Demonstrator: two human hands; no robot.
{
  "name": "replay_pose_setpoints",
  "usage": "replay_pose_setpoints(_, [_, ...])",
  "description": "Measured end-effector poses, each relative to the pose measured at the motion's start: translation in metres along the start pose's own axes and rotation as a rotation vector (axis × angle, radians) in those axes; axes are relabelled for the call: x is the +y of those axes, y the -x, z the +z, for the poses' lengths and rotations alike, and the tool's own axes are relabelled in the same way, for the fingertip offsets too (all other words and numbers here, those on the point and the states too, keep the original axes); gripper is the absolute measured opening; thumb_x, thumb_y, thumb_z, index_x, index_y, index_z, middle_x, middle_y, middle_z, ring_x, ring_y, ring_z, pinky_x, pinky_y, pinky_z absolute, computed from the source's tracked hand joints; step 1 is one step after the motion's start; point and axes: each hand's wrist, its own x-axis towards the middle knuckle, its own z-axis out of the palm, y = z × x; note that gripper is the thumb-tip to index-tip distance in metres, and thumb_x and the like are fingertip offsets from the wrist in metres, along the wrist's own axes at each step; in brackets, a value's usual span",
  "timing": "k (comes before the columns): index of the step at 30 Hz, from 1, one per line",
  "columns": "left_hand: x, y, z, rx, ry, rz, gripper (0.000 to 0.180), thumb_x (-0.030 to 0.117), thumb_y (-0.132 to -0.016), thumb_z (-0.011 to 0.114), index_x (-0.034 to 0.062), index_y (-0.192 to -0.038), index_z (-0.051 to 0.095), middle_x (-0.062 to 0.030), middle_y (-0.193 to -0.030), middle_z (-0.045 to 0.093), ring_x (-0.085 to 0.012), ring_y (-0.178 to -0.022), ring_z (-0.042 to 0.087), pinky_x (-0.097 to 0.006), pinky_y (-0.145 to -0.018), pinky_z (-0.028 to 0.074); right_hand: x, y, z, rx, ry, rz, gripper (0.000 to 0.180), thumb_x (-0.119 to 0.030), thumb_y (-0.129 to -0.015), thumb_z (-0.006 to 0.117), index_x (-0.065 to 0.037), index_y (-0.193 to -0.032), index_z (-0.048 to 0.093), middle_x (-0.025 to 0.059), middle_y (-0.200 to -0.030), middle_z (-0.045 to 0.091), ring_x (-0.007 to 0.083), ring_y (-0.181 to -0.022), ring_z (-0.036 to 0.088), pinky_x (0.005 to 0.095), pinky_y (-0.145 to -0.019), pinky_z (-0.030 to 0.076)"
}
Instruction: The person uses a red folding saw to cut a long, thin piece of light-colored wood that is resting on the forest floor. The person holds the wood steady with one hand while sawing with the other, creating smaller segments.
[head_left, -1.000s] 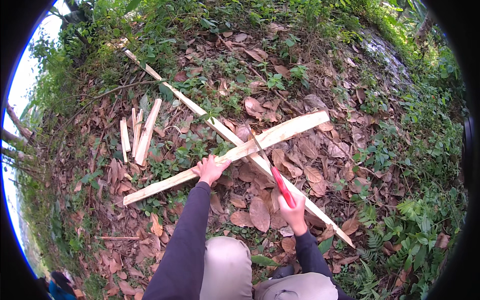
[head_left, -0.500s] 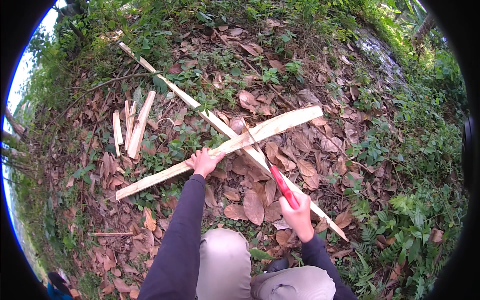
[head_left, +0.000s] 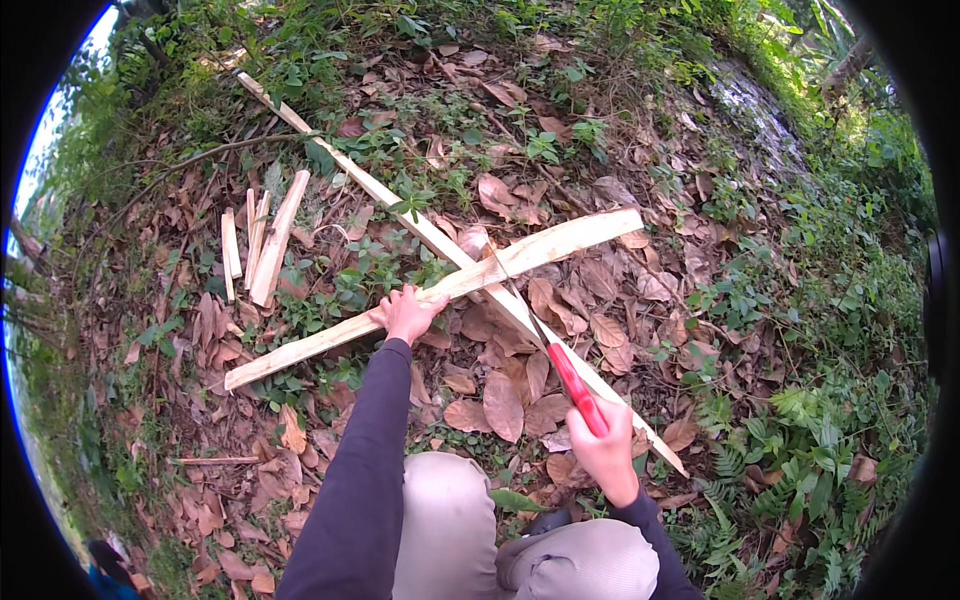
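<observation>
A pale wooden plank [head_left: 565, 240] lies slantwise across a longer, thinner wooden strip [head_left: 375, 188] on the ground. My left hand [head_left: 408, 314] is closed over the plank, left of where the two pieces cross. In my right hand [head_left: 606, 452] is the red handle of a hand saw [head_left: 572, 378]. Its narrow blade reaches up and away to the plank, its far end showing just beyond the plank's far edge, close to the crossing. How deep the blade sits in the wood I cannot tell.
Several shorter wood pieces [head_left: 278, 240] lie together at the left. Dry brown leaves [head_left: 503, 405] and low green plants [head_left: 370, 275] cover the ground. My bent knees [head_left: 450, 510] are at the near edge. A grey rock surface [head_left: 760, 120] shows at the far right.
My right hand has drawn the saw back toward me and slightly to the right. The left hand keeps its place on the plank; the view has shifted a little.
</observation>
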Motion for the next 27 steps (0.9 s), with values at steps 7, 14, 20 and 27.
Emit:
replay_pose_setpoints(7, [-0.013,-0.006,-0.001,0.026,0.000,-0.009,0.095,0.082,-0.076,0.061,0.0145,-0.142,0.053,-0.0185,-0.143,0.050,-0.0427,-0.140,0.035,-0.073,-0.114,0.005,-0.010,0.001,-0.006,-0.030,-0.015,0.021,0.022,-0.004,-0.080,0.063,0.000,-0.061,0.053,0.0043,-0.048,0.045,0.0080,-0.044,0.041,0.0327,-0.045,0.033])
replay_pose_setpoints(14, [0.000,-0.001,-0.008,-0.009,-0.042,-0.010,0.097,0.086,-0.077,0.056,0.0144,-0.143,0.051,-0.0166,-0.143,0.049,-0.0398,-0.139,0.038,-0.073,-0.113,0.009,0.017,-0.072,0.055,0.017,-0.005,-0.040,0.025,-0.007,-0.082,0.063,0.004,-0.064,0.050,0.0103,-0.050,0.044,0.0111,-0.047,0.040,0.0355,-0.047,0.033])
replay_pose_setpoints(20, [-0.003,0.000,-0.004,0.018,-0.016,-0.018,0.096,0.085,-0.076,0.058,0.0149,-0.142,0.052,-0.0155,-0.143,0.049,-0.0401,-0.139,0.037,-0.072,-0.114,0.009,-0.003,0.012,-0.019,0.007,-0.071,0.037,0.023,-0.003,-0.080,0.062,0.000,-0.060,0.052,0.0031,-0.049,0.042,0.0047,-0.048,0.040,0.0301,-0.046,0.032])
replay_pose_setpoints(27, [-0.014,-0.003,-0.010,-0.017,-0.021,-0.052,0.097,0.084,-0.075,0.059,0.0157,-0.143,0.052,-0.0159,-0.145,0.048,-0.0405,-0.140,0.036,-0.071,-0.114,0.009,0.001,-0.059,0.039,-0.040,-0.028,-0.006,0.025,-0.010,-0.082,0.064,0.003,-0.064,0.052,0.0092,-0.049,0.043,0.0096,-0.047,0.041,0.0346,-0.047,0.033])
